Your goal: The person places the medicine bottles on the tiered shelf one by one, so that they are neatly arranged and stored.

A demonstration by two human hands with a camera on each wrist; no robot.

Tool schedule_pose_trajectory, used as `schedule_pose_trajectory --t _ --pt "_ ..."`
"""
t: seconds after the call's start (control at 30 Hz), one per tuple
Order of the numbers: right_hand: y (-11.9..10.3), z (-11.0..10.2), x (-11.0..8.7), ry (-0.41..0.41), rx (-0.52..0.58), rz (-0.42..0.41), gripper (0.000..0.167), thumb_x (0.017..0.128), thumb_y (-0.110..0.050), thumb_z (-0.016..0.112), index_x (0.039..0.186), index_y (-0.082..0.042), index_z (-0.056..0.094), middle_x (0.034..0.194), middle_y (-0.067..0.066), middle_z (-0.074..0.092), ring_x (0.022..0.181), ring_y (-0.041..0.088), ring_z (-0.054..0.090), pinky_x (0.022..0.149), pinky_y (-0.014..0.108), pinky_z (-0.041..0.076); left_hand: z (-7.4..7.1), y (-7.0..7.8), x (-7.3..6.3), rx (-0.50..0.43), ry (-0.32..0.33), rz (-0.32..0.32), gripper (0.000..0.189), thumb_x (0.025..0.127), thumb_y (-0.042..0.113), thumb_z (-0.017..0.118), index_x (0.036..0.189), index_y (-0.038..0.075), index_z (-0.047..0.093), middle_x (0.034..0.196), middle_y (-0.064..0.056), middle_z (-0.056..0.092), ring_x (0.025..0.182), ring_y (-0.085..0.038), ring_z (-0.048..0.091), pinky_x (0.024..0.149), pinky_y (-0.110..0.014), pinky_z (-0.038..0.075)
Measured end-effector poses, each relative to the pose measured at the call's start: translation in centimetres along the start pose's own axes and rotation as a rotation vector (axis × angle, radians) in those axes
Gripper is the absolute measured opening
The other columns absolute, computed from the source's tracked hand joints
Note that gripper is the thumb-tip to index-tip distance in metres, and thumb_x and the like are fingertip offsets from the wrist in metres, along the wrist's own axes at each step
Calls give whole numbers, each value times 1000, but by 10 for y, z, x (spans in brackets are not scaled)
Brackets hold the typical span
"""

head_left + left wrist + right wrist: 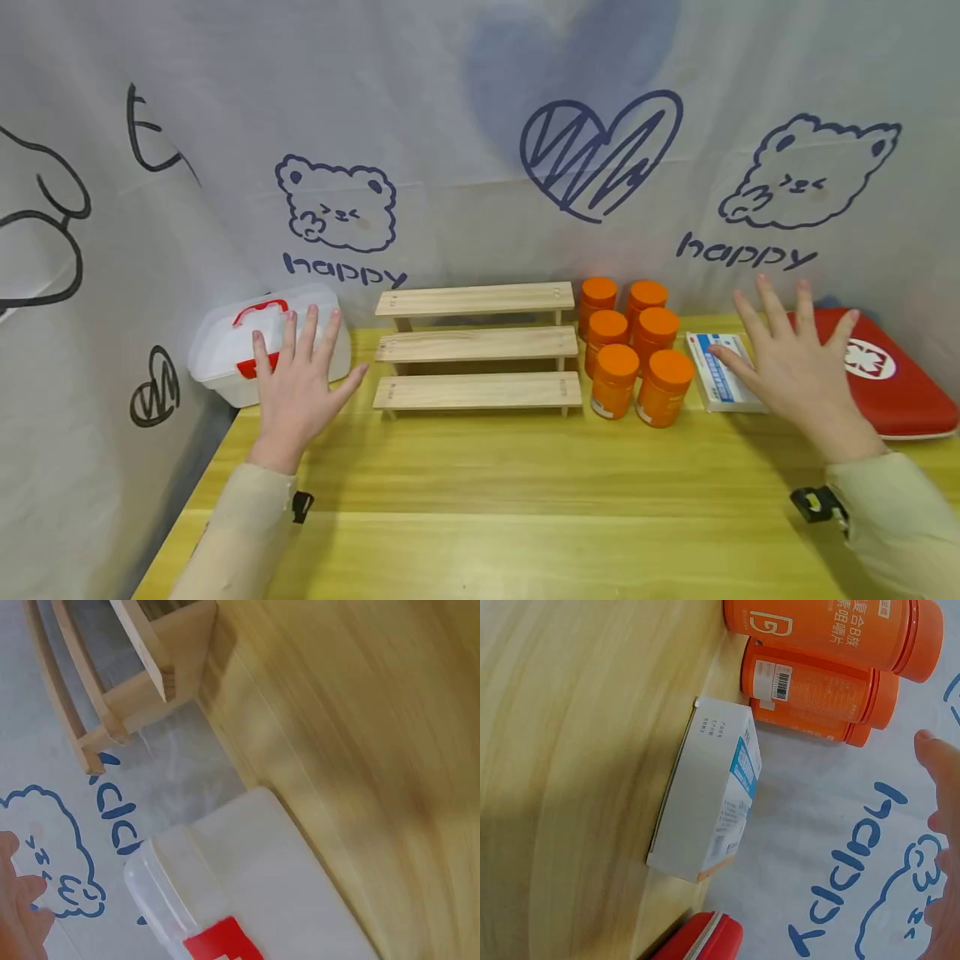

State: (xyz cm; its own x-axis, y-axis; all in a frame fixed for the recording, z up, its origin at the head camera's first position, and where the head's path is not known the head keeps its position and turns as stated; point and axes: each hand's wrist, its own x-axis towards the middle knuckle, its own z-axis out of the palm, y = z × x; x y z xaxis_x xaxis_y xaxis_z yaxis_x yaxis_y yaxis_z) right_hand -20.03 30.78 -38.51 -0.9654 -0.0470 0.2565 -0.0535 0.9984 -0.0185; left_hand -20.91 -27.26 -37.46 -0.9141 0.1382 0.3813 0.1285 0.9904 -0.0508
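My left hand (298, 390) is spread with straight fingers over the table's left side, overlapping the white plastic box (213, 333) with a red handle and latch. On the right, my right hand (802, 375) is spread too, its fingers straight, holding nothing. It hovers between a white and blue medicine box (720, 375) and a red zip case (907, 392) with a white cross emblem. Between the hands stand a three-step wooden rack (480, 392) and several orange jars (663, 387) with orange lids, lined up in two columns.
The wooden table (480, 492) reaches toward me in front of the rack. Behind everything hangs a pale cloth (450, 217) with drawn bears, a heart and lettering. The same cloth runs down the left side of the table.
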Motion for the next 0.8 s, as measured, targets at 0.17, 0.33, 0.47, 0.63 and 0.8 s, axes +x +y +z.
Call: schedule_pose_trajectory --t 0.17,0.33,0.47,0.63,0.8 --pt "-3 0 -1 47 223 57 76 96 -47 47 154 -9 15 158 12 -13 140 42 -13 100 70 -8 2 7 -1 -371 38 -47 72 97 46 47 155 19 13 159 -11 12 143 -32 12 111 -57 8" --pt "-12 -2 -8 95 757 227 60 101 -33 43 147 1 29 154 25 14 127 47 37 102 52 35 7 23 -8 -990 85 -204 50 99 16 51 146 5 36 146 -14 36 131 -29 36 104 -48 34" --pt "-22 -1 -14 80 922 345 54 101 -35 41 145 -3 36 144 25 35 93 13 62 79 17 47 18 36 -15 -1240 121 -330 39 99 9 50 137 -1 47 133 -12 49 119 -19 47 95 -27 41" --pt "-38 4 -21 120 1039 341 47 101 -31 47 137 0 46 133 21 47 77 -11 55 72 8 44 39 48 -23 -1392 231 -435 32 98 1 49 128 -7 54 118 -11 59 104 -12 56 82 -18 46" --pt "-55 6 -25 246 981 172 34 99 -19 52 126 1 56 121 17 55 89 -9 52 76 6 40 57 53 -31 -1450 236 -503 31 97 1 48 127 -7 54 119 -10 60 106 -12 59 84 -19 46"
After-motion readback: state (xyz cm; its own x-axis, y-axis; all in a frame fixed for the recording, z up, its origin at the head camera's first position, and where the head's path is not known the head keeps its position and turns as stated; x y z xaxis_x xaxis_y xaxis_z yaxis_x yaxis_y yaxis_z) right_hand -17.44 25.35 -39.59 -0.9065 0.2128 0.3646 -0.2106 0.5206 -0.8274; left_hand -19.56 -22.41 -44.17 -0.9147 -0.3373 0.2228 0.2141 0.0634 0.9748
